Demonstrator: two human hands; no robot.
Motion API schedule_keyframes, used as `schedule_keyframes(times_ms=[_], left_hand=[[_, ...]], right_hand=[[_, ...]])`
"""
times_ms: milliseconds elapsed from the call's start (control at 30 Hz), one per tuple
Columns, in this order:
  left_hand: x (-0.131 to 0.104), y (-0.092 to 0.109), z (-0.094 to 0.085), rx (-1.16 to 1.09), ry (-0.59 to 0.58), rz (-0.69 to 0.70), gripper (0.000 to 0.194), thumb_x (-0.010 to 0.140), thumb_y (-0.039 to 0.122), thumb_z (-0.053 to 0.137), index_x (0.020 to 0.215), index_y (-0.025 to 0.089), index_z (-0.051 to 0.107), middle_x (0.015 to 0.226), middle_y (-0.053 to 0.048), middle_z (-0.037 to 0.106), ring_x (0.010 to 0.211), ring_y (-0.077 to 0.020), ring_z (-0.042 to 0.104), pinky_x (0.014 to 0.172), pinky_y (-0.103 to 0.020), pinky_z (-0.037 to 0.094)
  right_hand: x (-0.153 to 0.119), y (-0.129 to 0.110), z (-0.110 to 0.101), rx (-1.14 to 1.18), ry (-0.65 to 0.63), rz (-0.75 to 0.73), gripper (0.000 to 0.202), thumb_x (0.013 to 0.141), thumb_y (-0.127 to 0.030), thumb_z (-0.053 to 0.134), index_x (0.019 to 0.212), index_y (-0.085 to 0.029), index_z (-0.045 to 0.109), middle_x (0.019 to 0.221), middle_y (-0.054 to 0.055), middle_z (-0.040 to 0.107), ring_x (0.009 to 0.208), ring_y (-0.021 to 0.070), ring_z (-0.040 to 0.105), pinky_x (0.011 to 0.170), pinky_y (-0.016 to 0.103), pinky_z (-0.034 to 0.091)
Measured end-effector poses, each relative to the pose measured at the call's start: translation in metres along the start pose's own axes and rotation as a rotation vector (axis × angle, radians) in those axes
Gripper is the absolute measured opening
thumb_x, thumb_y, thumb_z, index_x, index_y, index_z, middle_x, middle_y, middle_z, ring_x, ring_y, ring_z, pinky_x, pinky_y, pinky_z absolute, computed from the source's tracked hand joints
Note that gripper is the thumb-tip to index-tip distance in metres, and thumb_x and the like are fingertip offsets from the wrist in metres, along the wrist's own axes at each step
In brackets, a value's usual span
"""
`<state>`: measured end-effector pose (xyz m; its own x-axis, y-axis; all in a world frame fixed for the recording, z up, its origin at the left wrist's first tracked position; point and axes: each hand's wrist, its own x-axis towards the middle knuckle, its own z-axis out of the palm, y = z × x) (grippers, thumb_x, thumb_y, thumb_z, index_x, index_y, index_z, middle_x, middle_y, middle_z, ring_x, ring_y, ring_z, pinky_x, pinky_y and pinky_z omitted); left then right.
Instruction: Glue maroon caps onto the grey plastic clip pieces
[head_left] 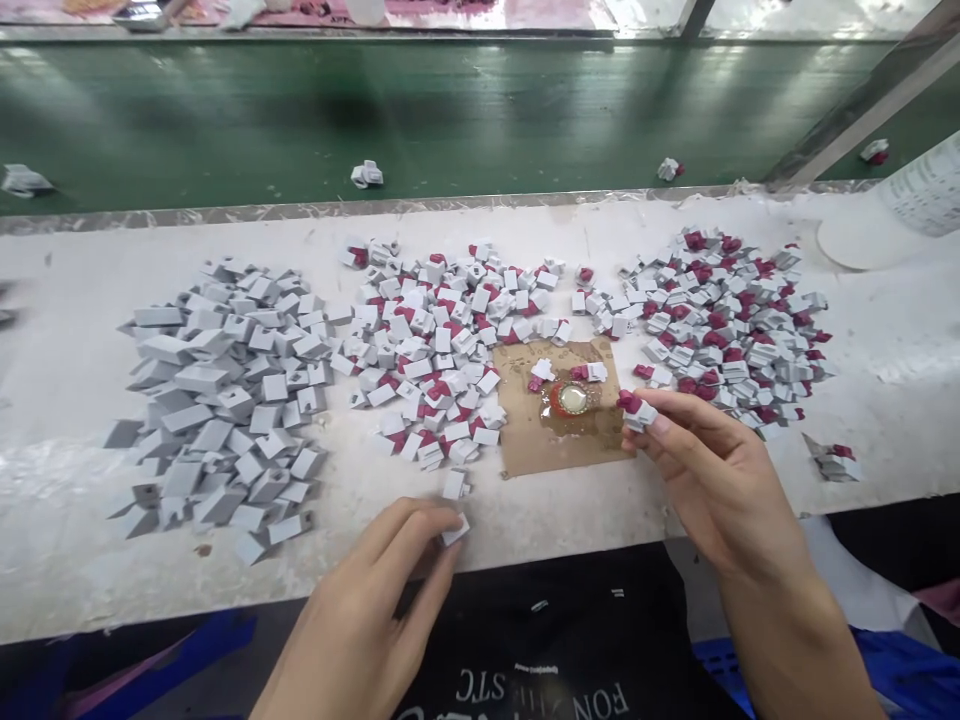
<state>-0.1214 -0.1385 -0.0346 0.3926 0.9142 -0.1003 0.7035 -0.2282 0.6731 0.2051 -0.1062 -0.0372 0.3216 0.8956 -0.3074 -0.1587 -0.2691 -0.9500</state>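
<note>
My left hand [382,590] is closed, pinching a small light-grey plastic block [454,531] between thumb and forefinger near the table's front edge. Just beyond it lies another grey block [454,484]. My right hand [724,485] holds a small white plastic part with a dark-red piece [637,412] in its fingertips, at the right edge of a brown cardboard sheet [536,448]. On that cardboard sits a small round dish or cap with a pale centre [574,398], amid wet stains. Two white-and-red parts [589,373] lie beside it.
Plain grey blocks [225,390] are heaped at the left. White-and-red parts form a middle pile [442,340] and a right pile [720,310]. Behind runs a green conveyor belt [487,120] with several parts. A white cylindrical container [900,210] stands far right, near a slanted metal post [862,95].
</note>
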Motion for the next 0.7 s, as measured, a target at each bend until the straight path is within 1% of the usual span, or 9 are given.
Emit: schedule_keyframes(times_ms=[133,200,267,333,400,467,533,600,700], left_hand=[[-0.003,-0.006,-0.007,0.307,0.069,0.087,0.024,0.121,0.037,0.062,0.143,0.029,0.066,0.106,-0.001,0.078,0.092,-0.0239,0.083,0.086,-0.035,0.058],[-0.003,-0.008,-0.011,0.361,0.065,0.115,0.026,0.120,0.037,0.063,0.144,0.028,0.067,0.109,-0.002,0.080,0.095,-0.0253,0.083,0.089,-0.037,0.057],[-0.004,-0.008,-0.014,0.335,0.057,0.095,0.020,0.120,0.037,0.062,0.138,0.030,0.069,0.114,-0.002,0.082,0.100,-0.0252,0.084,0.090,-0.036,0.058],[-0.006,-0.004,-0.014,0.266,0.062,0.009,0.018,0.121,0.042,0.059,0.134,0.032,0.069,0.115,-0.001,0.083,0.098,-0.0235,0.084,0.087,-0.033,0.061],[-0.007,0.003,-0.015,0.173,0.087,-0.137,0.023,0.121,0.050,0.060,0.133,0.034,0.070,0.111,0.000,0.083,0.090,-0.0219,0.082,0.080,-0.030,0.063],[-0.002,0.011,-0.016,0.051,0.125,-0.255,0.026,0.117,0.056,0.068,0.132,0.035,0.075,0.108,0.001,0.083,0.088,-0.0209,0.081,0.075,-0.027,0.064],[0.010,0.020,-0.017,-0.111,0.146,-0.280,0.023,0.112,0.053,0.079,0.127,0.036,0.081,0.110,0.001,0.085,0.091,-0.0201,0.083,0.079,-0.024,0.066],[0.030,0.031,-0.017,-0.300,0.159,-0.258,0.018,0.107,0.048,0.086,0.119,0.034,0.086,0.112,0.000,0.087,0.094,-0.0203,0.084,0.087,-0.025,0.069],[0.064,0.047,-0.013,-0.588,0.179,-0.264,0.015,0.103,0.044,0.092,0.111,0.032,0.088,0.104,-0.001,0.087,0.090,-0.0200,0.085,0.084,-0.025,0.072]], right_hand=[[-0.002,0.001,-0.001,-0.120,0.024,-0.102,0.014,0.098,-0.041,0.100,0.111,-0.037,0.098,0.103,0.002,0.092,0.083,0.0181,0.082,0.079,0.030,0.071],[-0.003,-0.002,0.002,-0.228,0.029,-0.192,0.012,0.103,-0.033,0.094,0.114,-0.037,0.098,0.105,0.002,0.091,0.091,0.0199,0.085,0.083,0.032,0.072],[-0.004,-0.007,0.007,-0.335,0.006,-0.274,0.016,0.107,-0.027,0.088,0.118,-0.036,0.096,0.112,0.001,0.091,0.103,0.0212,0.085,0.089,0.033,0.071],[-0.004,-0.012,0.013,-0.424,-0.038,-0.337,0.019,0.110,-0.024,0.084,0.121,-0.035,0.095,0.118,0.002,0.090,0.111,0.0219,0.084,0.094,0.035,0.070],[-0.003,-0.015,0.017,-0.489,-0.079,-0.390,0.020,0.111,-0.022,0.081,0.123,-0.033,0.094,0.119,0.003,0.090,0.111,0.0229,0.084,0.093,0.037,0.070],[-0.001,-0.017,0.020,-0.535,-0.101,-0.424,0.020,0.111,-0.020,0.080,0.121,-0.031,0.093,0.117,0.004,0.090,0.108,0.0234,0.084,0.090,0.038,0.071],[0.002,-0.019,0.021,-0.557,-0.106,-0.439,0.019,0.110,-0.019,0.080,0.119,-0.030,0.093,0.113,0.004,0.090,0.105,0.0232,0.084,0.088,0.037,0.071],[0.002,-0.020,0.021,-0.539,-0.101,-0.426,0.019,0.109,-0.020,0.082,0.118,-0.031,0.094,0.111,0.003,0.090,0.104,0.0225,0.084,0.087,0.036,0.071],[0.001,-0.022,0.020,-0.390,-0.104,-0.327,0.019,0.108,-0.022,0.084,0.118,-0.033,0.096,0.112,0.002,0.091,0.106,0.0217,0.086,0.089,0.033,0.072]])
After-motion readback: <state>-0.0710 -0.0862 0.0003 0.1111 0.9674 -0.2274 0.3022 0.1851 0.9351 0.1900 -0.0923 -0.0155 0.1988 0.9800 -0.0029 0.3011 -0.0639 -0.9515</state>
